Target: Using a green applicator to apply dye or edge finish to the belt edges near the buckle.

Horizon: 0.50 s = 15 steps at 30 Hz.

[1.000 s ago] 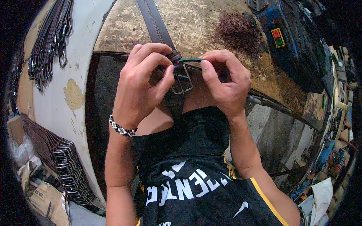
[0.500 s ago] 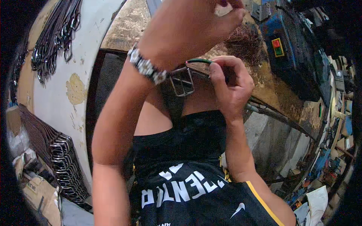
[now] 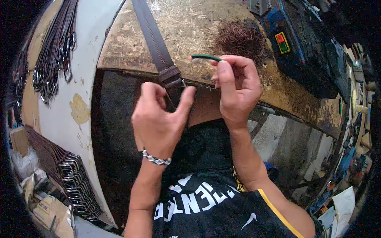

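Note:
A dark brown belt strap [image 3: 152,37], with a stitched line along it, runs from the upper edge over the worn wooden table toward me. Its buckle end, with a keeper loop [image 3: 170,73], hangs over the table's near edge. My left hand [image 3: 156,121] is at that end, thumb and fingers apart on either side of the metal buckle, which the fingers partly hide. To the right, my right hand [image 3: 240,89] pinches a thin, curved, dark green stick [image 3: 206,57] between thumb and fingers. Its pinkish tip points left, above the table's edge.
A heap of brown thread-like scraps [image 3: 240,39] lies on the wooden table [image 3: 123,43]. Behind it stands a dark blue machine with a red and green switch [image 3: 282,42]. Bundles of buckled belts [image 3: 59,47] hang at left, others [image 3: 75,182] below. Cluttered shelves line the right.
My left hand has come back from the far upper area to the buckle end. The buckle, previously hanging flat in sight, is now partly covered. My right hand keeps the green stick.

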Motion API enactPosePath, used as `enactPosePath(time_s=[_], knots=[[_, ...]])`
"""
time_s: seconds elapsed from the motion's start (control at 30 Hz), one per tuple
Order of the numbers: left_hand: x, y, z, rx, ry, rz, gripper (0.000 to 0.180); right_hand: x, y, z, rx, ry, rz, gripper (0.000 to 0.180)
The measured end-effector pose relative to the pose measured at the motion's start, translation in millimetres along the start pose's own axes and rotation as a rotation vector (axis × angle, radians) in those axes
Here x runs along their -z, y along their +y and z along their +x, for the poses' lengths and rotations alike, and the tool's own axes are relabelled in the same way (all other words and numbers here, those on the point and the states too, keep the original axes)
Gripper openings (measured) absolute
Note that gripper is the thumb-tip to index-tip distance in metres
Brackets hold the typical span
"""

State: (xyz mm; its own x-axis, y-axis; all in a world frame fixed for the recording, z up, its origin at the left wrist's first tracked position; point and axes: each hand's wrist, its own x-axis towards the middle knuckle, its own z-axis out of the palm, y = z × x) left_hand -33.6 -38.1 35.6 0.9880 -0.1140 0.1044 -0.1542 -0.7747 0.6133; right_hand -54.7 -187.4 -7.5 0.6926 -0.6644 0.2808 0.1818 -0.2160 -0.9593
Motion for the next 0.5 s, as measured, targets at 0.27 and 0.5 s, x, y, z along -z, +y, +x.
enactPosePath(time_s=[0.27, 0.5], knots=[[4, -6, 12, 0.098, -0.194, -0.24, 0.032, 61, -24, 24, -0.269, -0.174, 0.236, 0.01], [11, -49, 19, 0.412, -0.636, -1.279, 0.018, 170, -62, 42, -0.362, -0.608, -0.224, 0.016]])
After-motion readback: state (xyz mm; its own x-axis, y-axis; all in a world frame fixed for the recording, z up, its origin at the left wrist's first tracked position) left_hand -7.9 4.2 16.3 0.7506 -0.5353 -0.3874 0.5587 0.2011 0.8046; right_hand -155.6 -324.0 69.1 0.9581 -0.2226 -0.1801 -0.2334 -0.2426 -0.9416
